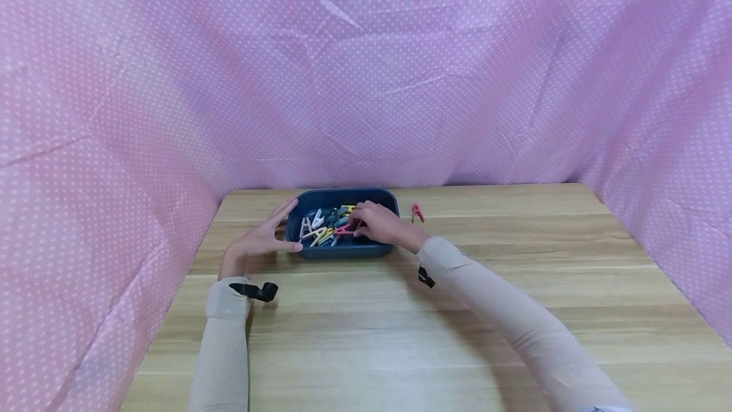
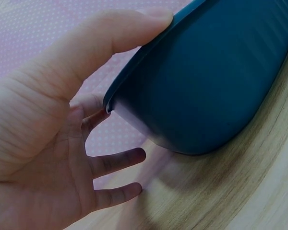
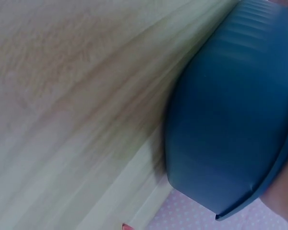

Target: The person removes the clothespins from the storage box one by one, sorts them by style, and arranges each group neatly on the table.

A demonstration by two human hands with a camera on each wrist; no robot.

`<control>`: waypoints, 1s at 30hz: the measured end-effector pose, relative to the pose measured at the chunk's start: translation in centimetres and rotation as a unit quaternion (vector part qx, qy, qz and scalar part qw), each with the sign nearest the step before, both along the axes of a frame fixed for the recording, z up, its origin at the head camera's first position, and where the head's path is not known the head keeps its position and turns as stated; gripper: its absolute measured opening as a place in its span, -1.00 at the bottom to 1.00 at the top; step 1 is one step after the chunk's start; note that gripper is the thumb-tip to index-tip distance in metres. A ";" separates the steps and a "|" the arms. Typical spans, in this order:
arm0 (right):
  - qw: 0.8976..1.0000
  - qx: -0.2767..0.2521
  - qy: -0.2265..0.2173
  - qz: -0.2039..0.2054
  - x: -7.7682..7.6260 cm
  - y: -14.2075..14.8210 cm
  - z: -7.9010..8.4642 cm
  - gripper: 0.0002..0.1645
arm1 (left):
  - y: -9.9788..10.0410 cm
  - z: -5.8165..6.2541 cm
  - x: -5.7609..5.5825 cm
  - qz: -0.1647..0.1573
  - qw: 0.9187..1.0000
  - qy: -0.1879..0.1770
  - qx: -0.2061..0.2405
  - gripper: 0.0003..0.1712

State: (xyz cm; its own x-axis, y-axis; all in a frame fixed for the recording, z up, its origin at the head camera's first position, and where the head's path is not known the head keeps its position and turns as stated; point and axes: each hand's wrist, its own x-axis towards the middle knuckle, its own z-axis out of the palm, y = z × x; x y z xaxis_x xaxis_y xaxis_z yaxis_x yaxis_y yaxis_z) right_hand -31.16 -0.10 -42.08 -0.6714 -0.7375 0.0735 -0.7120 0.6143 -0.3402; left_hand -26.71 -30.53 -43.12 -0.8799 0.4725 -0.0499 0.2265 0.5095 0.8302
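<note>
A dark blue plastic basin (image 1: 343,252) stands near the table's far edge, with several clothespins inside in white, yellow, pink and dark tones. My left hand (image 1: 264,237) spans the basin's left end, fingers spread and mostly straight. In the left wrist view the thumb (image 2: 156,19) rests on the basin's rim. My right hand (image 1: 380,222) reaches over the right end into the basin, fingertips down at a red clothespin (image 1: 343,229). Those fingertips are partly hidden, so a pinch on it is unclear. The right wrist view shows mainly the basin's outer wall (image 3: 230,105).
Another red clothespin (image 1: 417,212) lies on the wooden table (image 1: 354,323), to the right of the basin. Pink dotted cloth (image 1: 366,81) hangs behind the table and along both sides. A small black camera (image 1: 265,291) is strapped to the left wrist.
</note>
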 end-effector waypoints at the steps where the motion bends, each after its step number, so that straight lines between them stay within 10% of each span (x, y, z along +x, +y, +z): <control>1: 1.000 -0.009 -0.002 0.000 0.1 0.1 0.1 -0.68 | -0.1 -0.3 -0.2 0.001 1.000 0.002 -0.003 0.20; 30: 0.987 -0.091 0.112 -0.068 1.0 4.3 0.2 -0.61 | -0.5 -1.2 -0.5 0.001 1.000 0.000 -0.007 0.19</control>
State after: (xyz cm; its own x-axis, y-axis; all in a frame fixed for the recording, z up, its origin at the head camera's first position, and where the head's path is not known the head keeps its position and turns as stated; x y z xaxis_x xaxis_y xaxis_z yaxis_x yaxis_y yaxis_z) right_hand -30.11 4.23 -41.86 -0.7155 -0.6019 0.3546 -0.6966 0.6532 -0.2967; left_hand -27.24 -31.06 -44.28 -0.8808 0.4700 -0.0568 0.2250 0.5211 0.8233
